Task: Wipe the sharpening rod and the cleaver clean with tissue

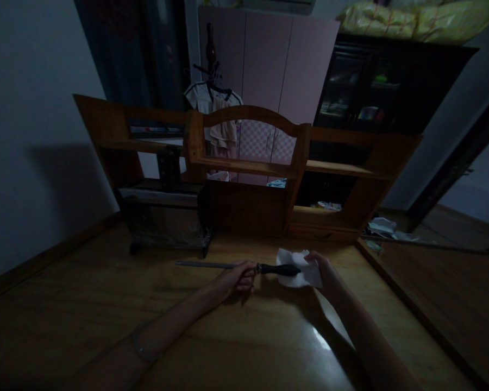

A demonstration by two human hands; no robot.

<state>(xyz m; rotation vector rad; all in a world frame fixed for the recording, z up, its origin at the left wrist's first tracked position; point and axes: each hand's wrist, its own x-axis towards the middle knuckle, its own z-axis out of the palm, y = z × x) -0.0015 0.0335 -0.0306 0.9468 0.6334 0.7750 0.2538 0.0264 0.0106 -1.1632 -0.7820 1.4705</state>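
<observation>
A honing steel [279, 269], with a long thin grey rod and a black handle, is held level above the wooden desktop [236, 347]. My left hand [242, 275] is closed around the rod close to the handle, and the rod's tip points left. In my right hand [321, 269] is a white tissue [289, 259], pinched by its right side. The tissue lies against the end of the black handle, behind and below it. Part of my right hand's fingers is hidden by the tissue.
At the back of the desk stands a wooden shelf unit [244, 111] with an arched middle. A dark box-like case [167, 217] sits at its left. Beyond are pink cabinets [264, 60], hanging clothes [218, 108] and a black cupboard [424, 81]. The room is dim.
</observation>
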